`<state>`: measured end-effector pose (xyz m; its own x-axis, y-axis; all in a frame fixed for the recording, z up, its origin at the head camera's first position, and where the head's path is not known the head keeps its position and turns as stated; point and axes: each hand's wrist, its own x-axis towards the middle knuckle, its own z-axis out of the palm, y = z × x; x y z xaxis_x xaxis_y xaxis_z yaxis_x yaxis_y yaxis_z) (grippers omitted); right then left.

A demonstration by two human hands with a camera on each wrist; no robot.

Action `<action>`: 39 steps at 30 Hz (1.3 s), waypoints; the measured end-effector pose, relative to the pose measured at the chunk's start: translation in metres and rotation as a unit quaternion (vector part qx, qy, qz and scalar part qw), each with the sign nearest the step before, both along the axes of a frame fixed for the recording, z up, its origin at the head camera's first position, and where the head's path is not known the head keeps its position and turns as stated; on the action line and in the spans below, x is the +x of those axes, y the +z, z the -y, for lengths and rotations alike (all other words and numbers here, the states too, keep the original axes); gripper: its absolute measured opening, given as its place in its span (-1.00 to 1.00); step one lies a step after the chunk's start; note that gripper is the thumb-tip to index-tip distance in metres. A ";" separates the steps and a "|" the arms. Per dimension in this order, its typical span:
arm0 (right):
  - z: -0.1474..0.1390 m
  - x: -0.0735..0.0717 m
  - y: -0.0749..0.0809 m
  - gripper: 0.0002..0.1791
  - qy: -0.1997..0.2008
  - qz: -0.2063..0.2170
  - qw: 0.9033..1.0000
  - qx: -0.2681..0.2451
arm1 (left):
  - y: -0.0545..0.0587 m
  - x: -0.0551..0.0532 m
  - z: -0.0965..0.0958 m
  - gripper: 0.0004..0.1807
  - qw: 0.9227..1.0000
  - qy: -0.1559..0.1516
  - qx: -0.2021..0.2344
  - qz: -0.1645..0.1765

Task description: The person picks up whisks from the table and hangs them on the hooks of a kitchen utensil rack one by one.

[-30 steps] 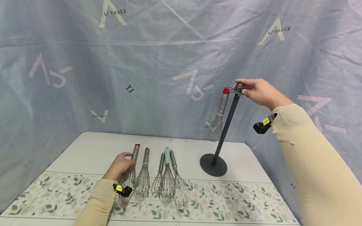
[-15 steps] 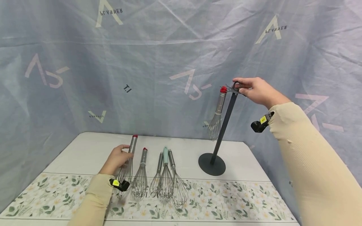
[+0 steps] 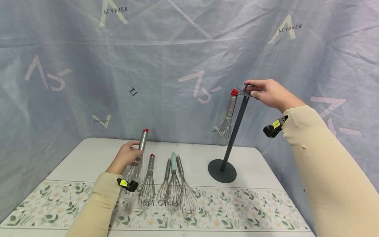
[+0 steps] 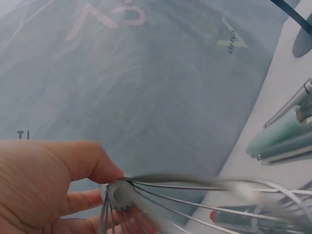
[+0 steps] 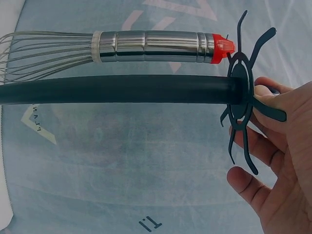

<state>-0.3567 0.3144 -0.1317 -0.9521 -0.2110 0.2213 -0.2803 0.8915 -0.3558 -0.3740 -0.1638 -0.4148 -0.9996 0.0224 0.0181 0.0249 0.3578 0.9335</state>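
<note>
My left hand (image 3: 125, 155) grips a steel whisk (image 3: 143, 141) with a red end cap, held upright with its handle up. In the left wrist view, thumb and fingers (image 4: 85, 200) close around the point where the wires (image 4: 195, 201) meet the handle. My right hand (image 3: 270, 93) holds the ring at the top of a dark hook stand (image 3: 236, 131), which leans a little in the head view. Another red-capped whisk (image 3: 230, 107) hangs from one of the stand's hooks. Several bent hooks (image 5: 265, 39) spread out around the top in the right wrist view.
Beside the left hand, a red-capped whisk (image 3: 151, 163) lies on the table (image 3: 97, 158). Further right lie a small steel whisk (image 3: 167, 169), a mint-handled whisk (image 3: 173, 162) and a larger steel whisk (image 3: 180, 166). A floral strip (image 3: 237, 207) crosses the front; a grey-blue cloth (image 3: 165, 65) hangs behind.
My left hand has raised its whisk up and away from the table, the red cap now higher than the others. The right hand stays at the stand's top ring.
</note>
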 end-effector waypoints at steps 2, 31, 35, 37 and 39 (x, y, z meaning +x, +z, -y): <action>-0.001 0.000 0.000 -0.43 0.001 0.000 1.000 0.002 | 0.004 -0.001 -0.001 -0.35 1.000 -0.005 0.005 -0.001; -0.004 -0.004 0.003 -0.42 0.015 0.010 1.000 0.013 | 0.064 -0.010 -0.052 -0.34 0.996 -0.070 0.016 -0.053; -0.004 -0.004 0.002 -0.42 0.014 0.008 1.000 0.021 | 0.073 -0.011 -0.060 -0.36 0.995 -0.078 0.009 -0.067; -0.004 -0.004 0.001 -0.42 0.015 0.006 1.000 0.026 | 0.077 -0.012 -0.065 -0.37 0.994 -0.083 0.004 -0.076; -0.003 -0.005 0.001 -0.43 0.017 0.006 0.999 0.029 | 0.081 -0.013 -0.070 -0.37 0.992 -0.089 -0.001 -0.085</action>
<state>-0.3615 0.3176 -0.1306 -0.9464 -0.2559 0.1969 -0.3073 0.9008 -0.3067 -0.3866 -0.0941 -0.3335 -0.9624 0.1981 0.1857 0.2445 0.3351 0.9099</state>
